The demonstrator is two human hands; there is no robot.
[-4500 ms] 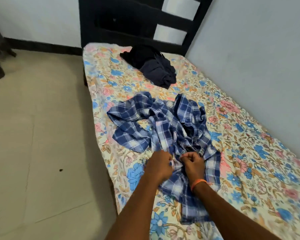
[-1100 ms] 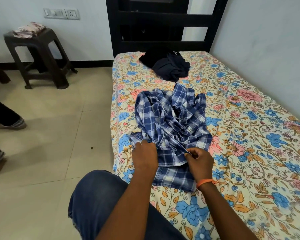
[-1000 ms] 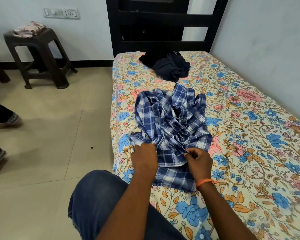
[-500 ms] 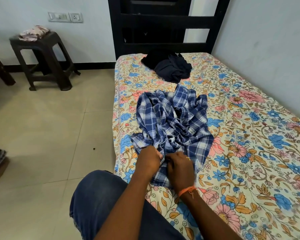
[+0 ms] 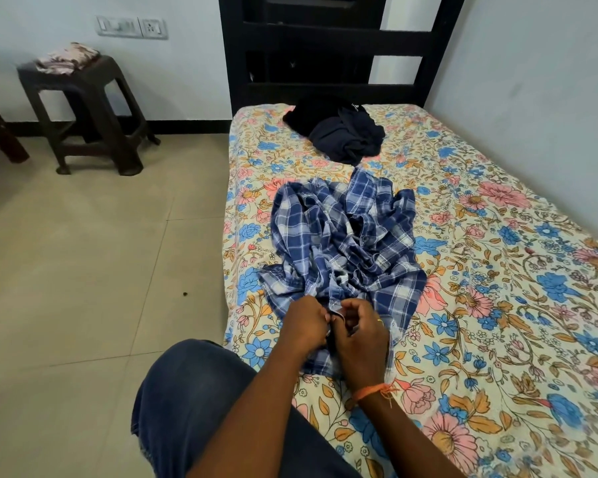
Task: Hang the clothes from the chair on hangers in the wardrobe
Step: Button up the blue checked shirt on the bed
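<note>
Against the far wall on the left, a dark plastic stool (image 5: 90,112) is seen standing on the tiled floor (image 5: 83,270), with a small folded cloth (image 5: 68,58) laid on its seat; a switch plate (image 5: 132,26) is fixed to the wall just above and to the right of it. Lower down, near the bottom edge, a knee in blue jeans (image 5: 194,398) is raised beside the bed. Further right, the bed (image 5: 497,305) is covered by a floral sheet, and a crumpled blue and white checked shirt (image 5: 342,243) is spread across its near half, close to the left edge of the mattress. The near end of the shirt is gathered up between the two hands, which are held close together, almost touching. The left hand (image 5: 306,326) is curled round a fold of the checked cloth, its knuckles turned upward. The right hand (image 5: 363,336) is bent over the same strip of fabric, which is pinched between thumb and fingers; an orange thread band (image 5: 373,391) is worn at the wrist. Beyond the shirt, toward the black headboard (image 5: 325,39), a bundle of dark clothes (image 5: 342,132) is left lying on the sheet, well apart from the hands. On the right, the bed is bordered by a plain pale wall (image 5: 532,98).
</note>
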